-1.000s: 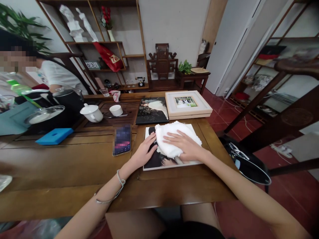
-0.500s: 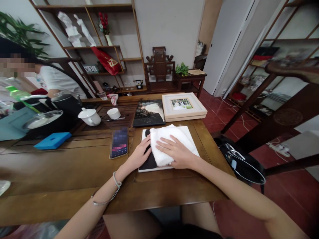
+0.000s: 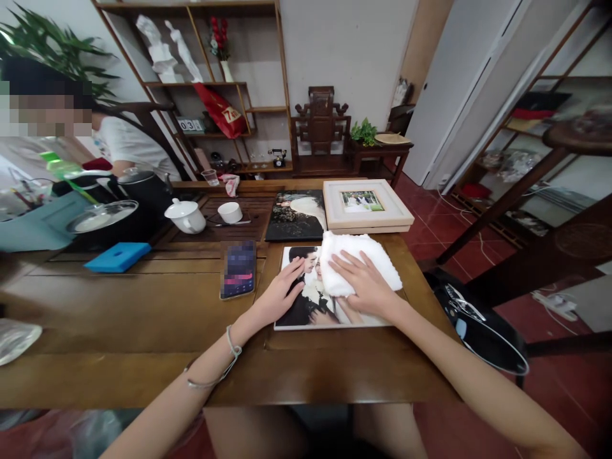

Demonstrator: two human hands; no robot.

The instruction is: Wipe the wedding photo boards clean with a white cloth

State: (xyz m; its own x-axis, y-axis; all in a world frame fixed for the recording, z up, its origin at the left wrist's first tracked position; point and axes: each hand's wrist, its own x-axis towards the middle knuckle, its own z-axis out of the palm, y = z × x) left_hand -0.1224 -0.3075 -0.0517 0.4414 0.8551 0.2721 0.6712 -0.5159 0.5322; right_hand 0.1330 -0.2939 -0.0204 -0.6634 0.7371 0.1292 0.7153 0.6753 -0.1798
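A glossy photo panel lies flat on the wooden table in front of me, printed with a couple, one in dark clothes and one in white with flowers. Over its upper right part is a folded white towel, which hides some of the picture. My right hand presses on the towel with its fingers spread flat. On the panel's left side rests my left hand, fingers stretched out and holding nothing. A bracelet circles my left wrist.
Beyond the panel lie a dark photo board and a white framed picture. To the left are a phone, a blue block, a white cup and a lidded bowl. A person sits at the far left.
The towel and my right hand have slid to the right across the panel, uncovering the printed couple. My left hand stays on the panel's left side. The view has shifted slightly left.
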